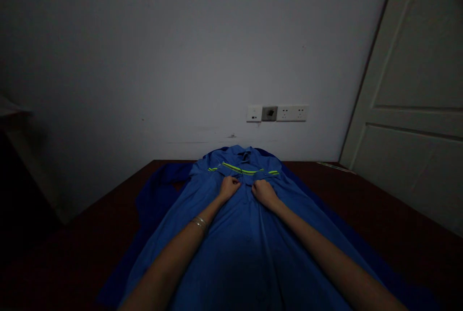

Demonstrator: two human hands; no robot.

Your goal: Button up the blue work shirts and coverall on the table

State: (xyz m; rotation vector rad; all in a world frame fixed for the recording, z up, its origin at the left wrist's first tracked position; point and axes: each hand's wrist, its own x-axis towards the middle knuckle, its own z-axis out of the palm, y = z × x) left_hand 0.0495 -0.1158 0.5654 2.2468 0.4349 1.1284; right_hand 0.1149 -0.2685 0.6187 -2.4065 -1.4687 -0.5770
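Observation:
A blue work jacket [231,253] lies front side up, collar toward the wall, with yellow-green stripes across its chest. My left hand [229,187] is closed on the cloth just below the stripe, left of the front opening. To the right of that opening, my right hand [265,192] has its fingers curled on the same jacket. Gathers show in the fabric between the two hands. Underneath lies a darker blue garment [154,193], which shows on both sides. Dim light hides the fine detail at the fingertips.
The dark red table [321,181] reaches back to a pale wall [181,60]. Sockets and a switch [277,113] sit on the wall above its far edge. A panelled door [415,123] stands at the right, and a dark piece of furniture [25,171] at the left.

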